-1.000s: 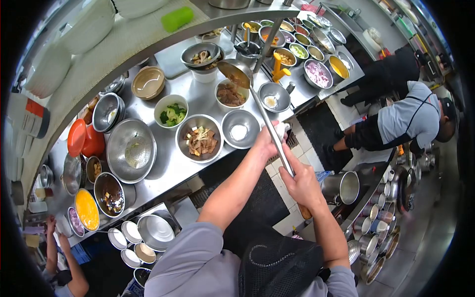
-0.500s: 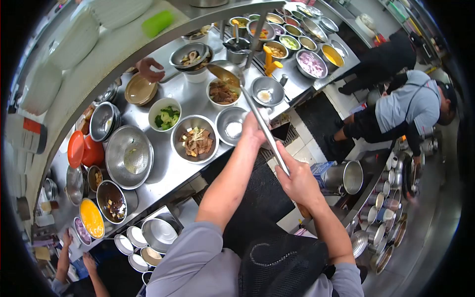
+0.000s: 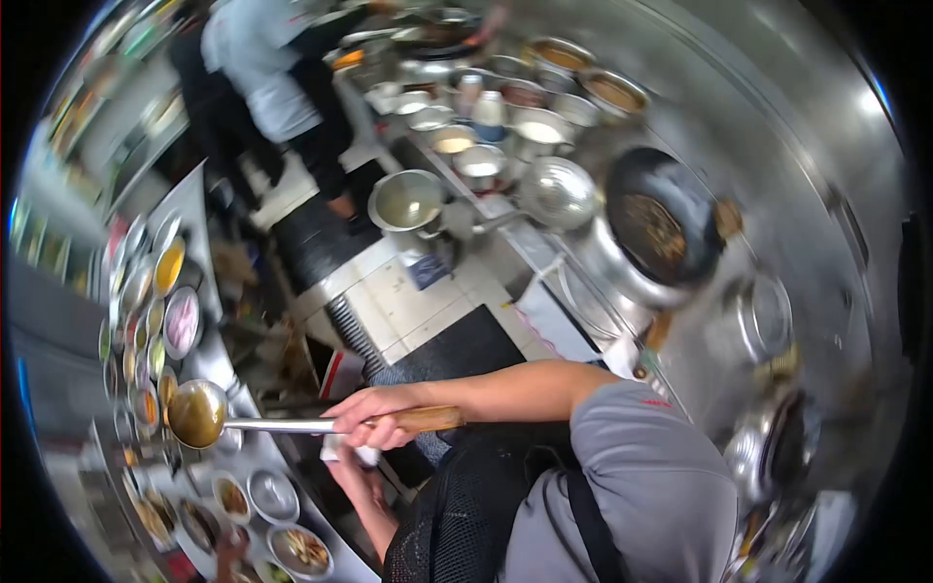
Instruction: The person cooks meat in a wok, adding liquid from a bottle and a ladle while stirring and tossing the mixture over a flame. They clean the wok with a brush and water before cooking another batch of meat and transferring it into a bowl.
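My right hand (image 3: 379,413) is wrapped round the metal shaft of a long ladle (image 3: 282,425), next to its wooden handle end. The ladle's bowl (image 3: 197,414) points left, over the edge of the prep counter, and holds a brownish liquid. Just below the shaft, my left hand (image 3: 358,476) is closed on a white cloth (image 3: 348,451), partly hidden by my right hand. Under and below the ladle bowl stand a bowl of brown food (image 3: 230,496), a nearly empty metal bowl (image 3: 274,496) and a bowl of mixed food (image 3: 299,551).
A wok (image 3: 661,219) with brown food sits on the stove at the right. A perforated strainer (image 3: 557,192) and several containers stand beside it. A metal pot (image 3: 406,201) is near the aisle. One person (image 3: 262,73) works at the top; another person's hand (image 3: 231,554) shows at bottom left.
The view has turned right, towards the wok and stove. The ladle now points left, with its bowl at the left side. My left hand has moved from mid-shaft to below the ladle.
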Demonstrator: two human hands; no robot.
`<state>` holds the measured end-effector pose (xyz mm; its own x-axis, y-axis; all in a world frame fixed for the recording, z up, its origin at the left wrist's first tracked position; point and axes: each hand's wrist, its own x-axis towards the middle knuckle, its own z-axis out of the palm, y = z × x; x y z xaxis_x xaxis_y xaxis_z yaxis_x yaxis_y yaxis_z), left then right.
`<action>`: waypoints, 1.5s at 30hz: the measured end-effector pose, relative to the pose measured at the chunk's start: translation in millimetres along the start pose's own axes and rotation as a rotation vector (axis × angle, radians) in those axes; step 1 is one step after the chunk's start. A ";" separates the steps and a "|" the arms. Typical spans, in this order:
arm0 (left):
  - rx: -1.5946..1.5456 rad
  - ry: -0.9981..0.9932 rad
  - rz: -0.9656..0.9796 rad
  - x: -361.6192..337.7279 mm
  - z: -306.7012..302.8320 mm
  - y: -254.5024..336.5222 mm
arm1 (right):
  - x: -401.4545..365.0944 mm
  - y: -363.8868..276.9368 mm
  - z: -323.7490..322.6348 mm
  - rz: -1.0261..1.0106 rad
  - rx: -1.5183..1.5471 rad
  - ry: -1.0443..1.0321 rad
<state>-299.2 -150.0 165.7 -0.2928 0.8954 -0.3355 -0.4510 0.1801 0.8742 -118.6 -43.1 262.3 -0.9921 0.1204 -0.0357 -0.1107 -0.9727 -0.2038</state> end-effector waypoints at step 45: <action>1.075 0.222 0.032 23.0 36.5 -194.2 | -696.8 -207.5 -97.7 -0.317 -1.256 2.639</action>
<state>-187.7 -149.5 1.1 -0.4853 0.8320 -0.2686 0.4980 0.5156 0.6972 601.4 94.3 233.8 0.7051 0.7027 0.0950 0.6802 -0.6325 -0.3704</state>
